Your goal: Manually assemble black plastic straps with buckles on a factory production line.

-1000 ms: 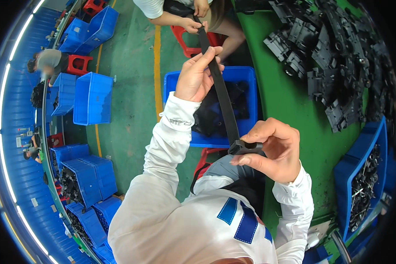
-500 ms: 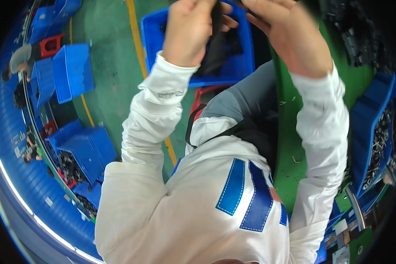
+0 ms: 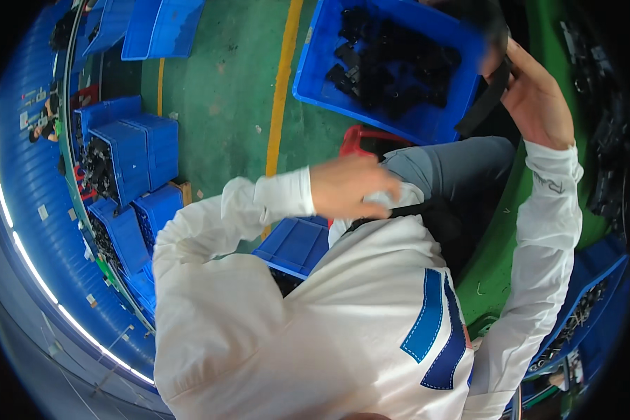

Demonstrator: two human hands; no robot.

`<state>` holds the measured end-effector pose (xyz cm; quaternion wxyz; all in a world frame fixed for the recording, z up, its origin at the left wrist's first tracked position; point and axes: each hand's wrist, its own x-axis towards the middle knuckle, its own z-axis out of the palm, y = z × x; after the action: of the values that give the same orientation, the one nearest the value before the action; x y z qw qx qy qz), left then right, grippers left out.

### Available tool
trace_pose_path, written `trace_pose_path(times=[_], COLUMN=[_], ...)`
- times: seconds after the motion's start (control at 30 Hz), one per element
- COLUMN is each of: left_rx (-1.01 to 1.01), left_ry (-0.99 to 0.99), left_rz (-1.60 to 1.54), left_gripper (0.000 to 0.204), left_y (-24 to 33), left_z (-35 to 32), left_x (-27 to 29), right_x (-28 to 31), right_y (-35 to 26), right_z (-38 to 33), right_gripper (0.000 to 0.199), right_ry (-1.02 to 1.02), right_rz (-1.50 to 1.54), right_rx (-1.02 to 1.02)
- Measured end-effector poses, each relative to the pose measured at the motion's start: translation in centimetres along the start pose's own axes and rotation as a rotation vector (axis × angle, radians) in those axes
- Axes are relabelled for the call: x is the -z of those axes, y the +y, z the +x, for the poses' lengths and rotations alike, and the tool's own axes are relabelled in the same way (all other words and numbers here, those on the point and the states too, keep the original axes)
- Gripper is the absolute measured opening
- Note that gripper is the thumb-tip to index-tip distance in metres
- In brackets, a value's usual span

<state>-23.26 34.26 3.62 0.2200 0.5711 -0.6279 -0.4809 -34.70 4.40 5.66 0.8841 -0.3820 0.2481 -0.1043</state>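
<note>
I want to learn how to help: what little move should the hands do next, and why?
Maybe bring the left hand over to the black strap. The right hand seems to hold the strap alone, its lower end hanging by the blue bin. The left hand is apart from the strap, and blurred, so I can't tell whether it's empty.

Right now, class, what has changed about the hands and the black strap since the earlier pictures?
The left hand has let go of the black strap and drawn back; the right hand, still gripping it, has moved forward and rightward. The blue bin still holds black parts.
</note>
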Motion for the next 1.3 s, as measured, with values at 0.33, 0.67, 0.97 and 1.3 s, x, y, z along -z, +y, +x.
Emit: trace_pose_path(times=[0.33, 0.67, 0.97, 1.3], left_rx=[-0.138, -0.389, -0.444, -0.486], left_ry=[0.182, 0.296, 0.279, 0.312], left_rz=[0.553, 0.676, 0.695, 0.672], left_gripper=[0.008, 0.009, 0.01, 0.01], left_y=[-0.8, -0.2, 0.0, -0.7], left_z=[-4.4, -0.3, 0.5, 0.9], left_x=[-2.9, -1.0, -0.8, -0.4], right_x=[1.1, 1.1, 0.8, 0.5], right_y=[-1.6, -2.7, -1.8, -1.4], right_z=[-1.7, -3.3, -4.5, -4.6], right_gripper=[0.03, 0.027, 0.027, 0.027], right_ry=[0.031, 0.084, 0.137, 0.143], right_rz=[-0.067, -0.063, -0.068, -0.083], right_rx=[-0.036, -0.027, -0.027, -0.015])
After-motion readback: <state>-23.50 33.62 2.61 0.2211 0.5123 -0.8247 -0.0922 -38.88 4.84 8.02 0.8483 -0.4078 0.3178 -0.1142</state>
